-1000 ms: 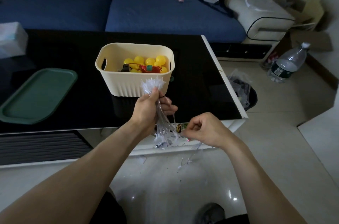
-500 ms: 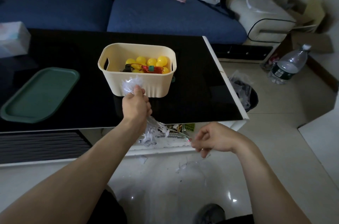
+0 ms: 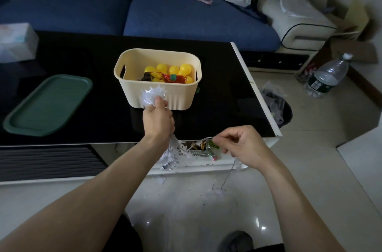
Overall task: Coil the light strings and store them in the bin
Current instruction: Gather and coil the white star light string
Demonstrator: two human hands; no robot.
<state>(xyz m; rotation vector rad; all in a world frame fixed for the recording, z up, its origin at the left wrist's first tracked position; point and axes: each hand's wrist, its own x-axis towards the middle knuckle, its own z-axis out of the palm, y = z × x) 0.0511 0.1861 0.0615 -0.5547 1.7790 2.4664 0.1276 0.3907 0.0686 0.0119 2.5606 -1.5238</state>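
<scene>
Black glass tabletop (image 3: 82, 59) fills my view, with a blue sofa (image 3: 186, 18) behind it; from left I see a white tissue box (image 3: 16, 42), a green tray (image 3: 48, 105), then the cream bin (image 3: 165, 96) holding yellow bulb lights (image 3: 171, 71) and red wire. My left hand (image 3: 158, 119) grips a bundle of clear star-shaped string lights (image 3: 152, 95) just in front of the bin's near wall, its tail hanging below the fist. My right hand (image 3: 242, 147), fingers curled, pinches the thin trailing wire near a snack packet (image 3: 213, 146) whose print I cannot read; farther right stand a waste bin (image 3: 277, 107) and a water bottle (image 3: 327, 76).
</scene>
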